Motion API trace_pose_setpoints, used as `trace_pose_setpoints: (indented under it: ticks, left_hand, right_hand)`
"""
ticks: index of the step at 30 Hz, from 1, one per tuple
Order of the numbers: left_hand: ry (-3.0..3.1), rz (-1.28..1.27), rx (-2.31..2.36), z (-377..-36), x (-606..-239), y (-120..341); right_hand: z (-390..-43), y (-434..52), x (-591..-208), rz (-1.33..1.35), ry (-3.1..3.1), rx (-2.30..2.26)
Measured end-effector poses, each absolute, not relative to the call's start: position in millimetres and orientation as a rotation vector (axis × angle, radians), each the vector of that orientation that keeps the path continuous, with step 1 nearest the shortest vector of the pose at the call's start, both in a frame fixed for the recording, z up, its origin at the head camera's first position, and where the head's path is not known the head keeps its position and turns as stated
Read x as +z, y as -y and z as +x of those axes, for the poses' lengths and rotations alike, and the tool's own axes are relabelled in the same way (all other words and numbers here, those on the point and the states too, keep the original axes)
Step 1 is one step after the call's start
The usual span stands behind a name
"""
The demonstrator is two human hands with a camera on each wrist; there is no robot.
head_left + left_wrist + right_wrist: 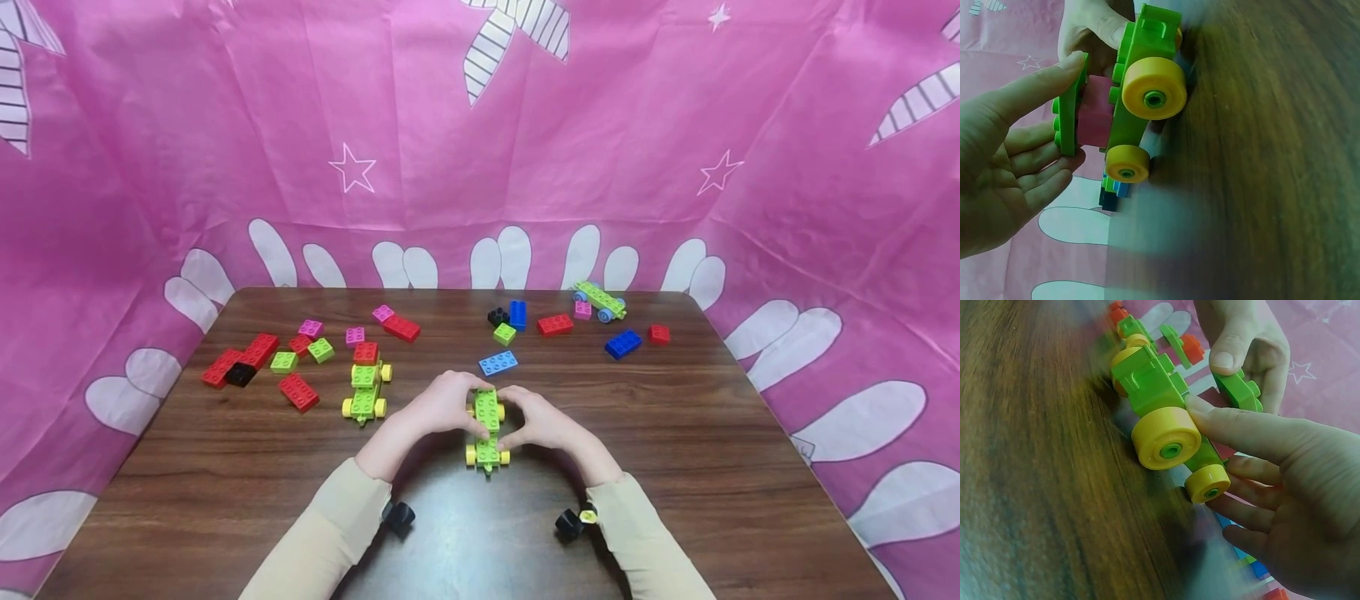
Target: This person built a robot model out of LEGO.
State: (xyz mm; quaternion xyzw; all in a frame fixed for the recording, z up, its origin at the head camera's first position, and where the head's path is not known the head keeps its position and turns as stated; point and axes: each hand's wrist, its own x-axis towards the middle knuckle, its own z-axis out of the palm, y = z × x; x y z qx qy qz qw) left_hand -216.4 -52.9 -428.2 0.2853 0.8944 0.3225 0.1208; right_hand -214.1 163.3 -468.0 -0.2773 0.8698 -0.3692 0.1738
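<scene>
A green car (486, 429) with yellow wheels (1154, 87) stands on the dark wooden table (675, 467), near its front middle. Both hands close around it. My left hand (450, 406) holds a green plate (1067, 109) by thumb and fingers; the plate sits on a pink brick (1094, 115) on the car's chassis (1147, 378). My right hand (537, 419) grips the car from the other side, its thumb (1222, 419) lying on the chassis above a wheel (1166, 439). The car's far side is hidden behind the fingers.
A second green car (365, 387) topped with a red brick stands to the left. A third car with blue wheels (600, 301) is at the back right. Loose red, blue, pink and green bricks lie across the back half, a light blue plate (498, 362) nearest. Pink cloth surrounds the table.
</scene>
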Motion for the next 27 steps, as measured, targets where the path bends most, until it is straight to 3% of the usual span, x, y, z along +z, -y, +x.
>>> trace_pose_setpoints:
  ticks: [27]
  left_hand:
    - [-2.65, 0.797, 0.947, -215.8, -433.5, 53.1]
  right_hand:
    - [-214.4, -163.9, -467.8, -0.791, -2.471, -1.045]
